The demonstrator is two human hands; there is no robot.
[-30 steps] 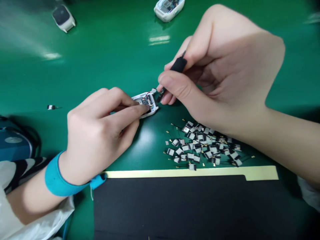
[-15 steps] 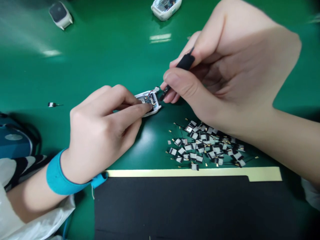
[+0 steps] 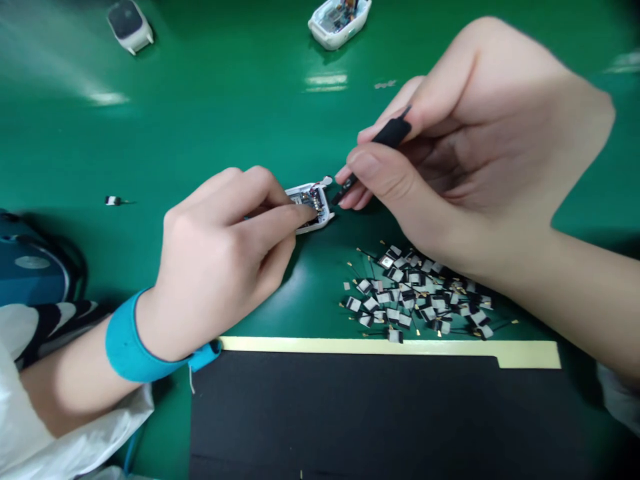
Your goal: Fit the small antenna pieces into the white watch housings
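My left hand (image 3: pixel 227 243), with a teal band round its wrist, grips a small white watch case (image 3: pixel 325 212) whose circuit board faces up. The index fingertip presses on the board, and a small round part on thin wires sits at the case's upper right corner. To the right, my right hand (image 3: pixel 425 147) pinches a small black part (image 3: pixel 393 133) with a thin dark end pointing down-left, close beside the case but apart from it. Below lies a pile of small black-and-white parts with thin leads (image 3: pixel 410 293).
One open white case (image 3: pixel 340 23) lies at the top middle, another white watch (image 3: pixel 130 25) at the top left. A single small part (image 3: pixel 114 200) is on the green mat at left. A black sheet with a cream strip (image 3: pixel 350 345) lies in front.
The whole view has shifted slightly, moving most things a little to the right. Within it, my right hand and the black part have moved slightly farther right and down; both grips look the same.
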